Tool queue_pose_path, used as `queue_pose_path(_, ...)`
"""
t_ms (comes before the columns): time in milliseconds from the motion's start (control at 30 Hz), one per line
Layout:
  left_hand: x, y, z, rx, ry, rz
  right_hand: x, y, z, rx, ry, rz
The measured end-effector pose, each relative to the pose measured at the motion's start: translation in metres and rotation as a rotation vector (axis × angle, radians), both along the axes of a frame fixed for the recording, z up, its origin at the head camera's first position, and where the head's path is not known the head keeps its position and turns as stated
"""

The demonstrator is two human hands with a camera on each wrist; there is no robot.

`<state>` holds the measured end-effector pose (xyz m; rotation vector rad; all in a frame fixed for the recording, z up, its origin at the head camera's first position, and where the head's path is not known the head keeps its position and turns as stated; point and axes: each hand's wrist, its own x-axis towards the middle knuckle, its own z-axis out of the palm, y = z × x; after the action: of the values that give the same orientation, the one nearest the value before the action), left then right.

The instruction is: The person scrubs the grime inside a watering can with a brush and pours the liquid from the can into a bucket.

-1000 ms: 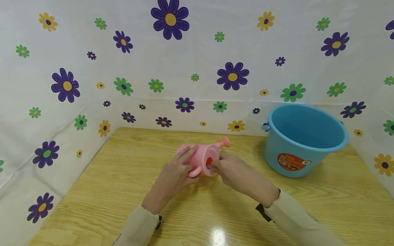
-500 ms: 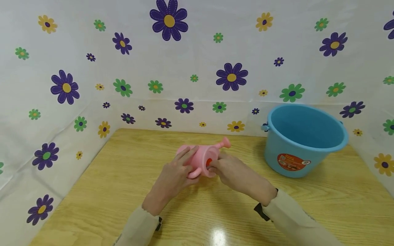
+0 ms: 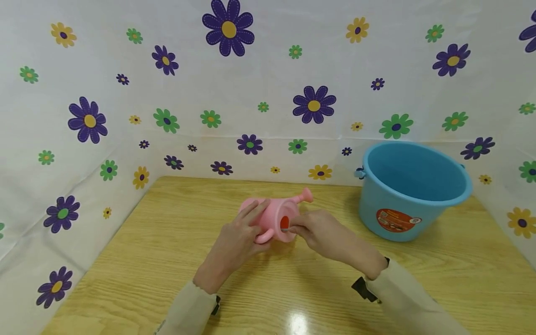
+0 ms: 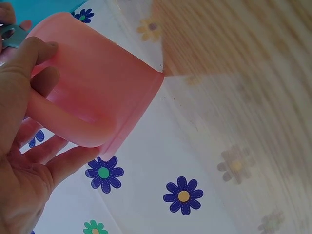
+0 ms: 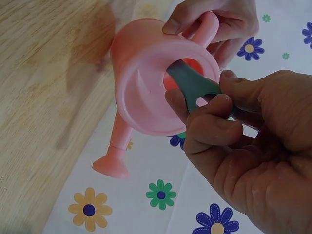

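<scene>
A pink toy watering can (image 3: 265,217) lies tipped on its side on the wooden table, its open mouth facing right. My left hand (image 3: 237,235) grips its body and handle from the left; in the left wrist view, thumb and fingers (image 4: 73,158) wrap about the handle. Just outside the mouth, my right hand (image 3: 324,232) pinches a grey-green tool handle (image 5: 192,85) with a hole in its end. The handle reaches into the can, where a red part (image 5: 195,67) shows behind it. Whether that red part belongs to the tool, I cannot tell; its far end is hidden.
A large blue bucket (image 3: 368,200) with an orange label stands at the right rear of the table (image 3: 167,288). White flowered cloth (image 3: 268,70) rises behind the table and along both sides. The can's spout (image 3: 307,195) points right toward the bucket.
My right hand has drawn back slightly to the right, out of the can's mouth, and more of the tool's handle shows. The left hand and the can have stayed in place.
</scene>
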<state>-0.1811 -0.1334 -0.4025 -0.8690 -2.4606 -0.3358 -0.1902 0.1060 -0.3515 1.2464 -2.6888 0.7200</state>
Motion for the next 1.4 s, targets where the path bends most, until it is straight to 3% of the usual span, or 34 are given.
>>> queue_pose_path(233,0.001,-0.001,0.001,-0.002,-0.002,0.002,0.000,0.009,0.004,-0.046,-0.095,-0.020)
queue_pose_path(767,0.001,-0.001,0.001,0.022,-0.039,0.010,-0.001,0.013,0.002,-0.071,-0.087,-0.071)
queue_pose_path(1000,0.000,-0.001,0.000,0.018,-0.016,0.003,-0.002,0.006,-0.003,-0.050,-0.118,-0.047)
queue_pose_path(1400,0.000,-0.001,0.000,0.008,-0.005,0.009,-0.002,-0.010,-0.010,-0.055,-0.066,-0.061)
